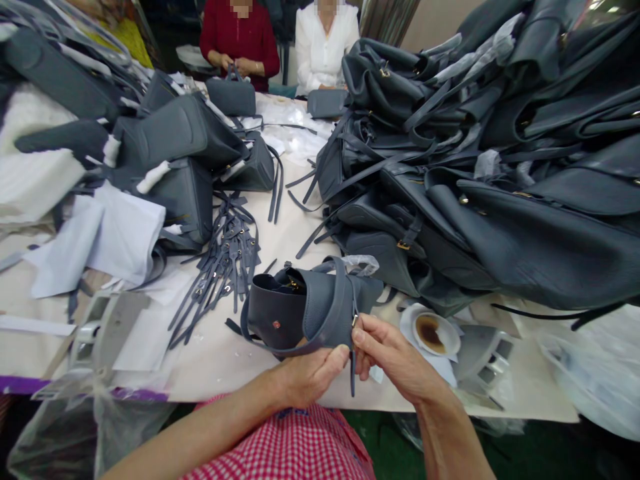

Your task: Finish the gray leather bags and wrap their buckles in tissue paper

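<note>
A small dark grey handbag lies in front of me at the table's near edge, its mouth facing left and a flap folded over it. Along its near side my left hand is closed on the bag's lower edge, with the thumb by the strap. The fingers of my right hand pinch the narrow strap just below a small metal buckle. The strap's end hangs down between both hands. Left of the bag, loose grey straps with metal fittings lie in a heap.
Grey bags are piled high at right and left. White paper and a tape dispenser lie left. A cup of brown liquid and another dispenser stand right. Two people sit across the table.
</note>
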Motion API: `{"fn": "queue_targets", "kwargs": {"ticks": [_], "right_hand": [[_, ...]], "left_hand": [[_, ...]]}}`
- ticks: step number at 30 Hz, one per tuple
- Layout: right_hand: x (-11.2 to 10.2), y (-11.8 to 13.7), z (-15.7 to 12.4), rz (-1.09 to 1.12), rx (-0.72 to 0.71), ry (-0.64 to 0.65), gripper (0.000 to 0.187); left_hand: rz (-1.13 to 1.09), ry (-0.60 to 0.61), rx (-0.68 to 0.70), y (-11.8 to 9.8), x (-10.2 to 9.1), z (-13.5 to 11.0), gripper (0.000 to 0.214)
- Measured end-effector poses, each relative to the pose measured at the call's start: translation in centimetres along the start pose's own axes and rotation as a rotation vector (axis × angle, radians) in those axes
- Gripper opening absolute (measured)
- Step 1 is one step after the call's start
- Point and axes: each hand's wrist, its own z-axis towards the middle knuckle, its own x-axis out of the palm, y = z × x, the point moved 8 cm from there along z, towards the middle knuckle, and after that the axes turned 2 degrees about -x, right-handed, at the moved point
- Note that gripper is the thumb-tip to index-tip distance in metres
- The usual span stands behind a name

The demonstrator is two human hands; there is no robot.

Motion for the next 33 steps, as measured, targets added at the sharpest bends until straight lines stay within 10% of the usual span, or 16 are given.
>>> {"fn": "queue_targets", "kwargs": {"ticks": [33], "right_hand": [[1.8, -0.8, 1.0, 0.029, 0.059, -0.056, 0.047]], "left_hand": [[-0.546, -0.174, -0.173, 3.3, -0.9, -0.9, 0.056]]}}
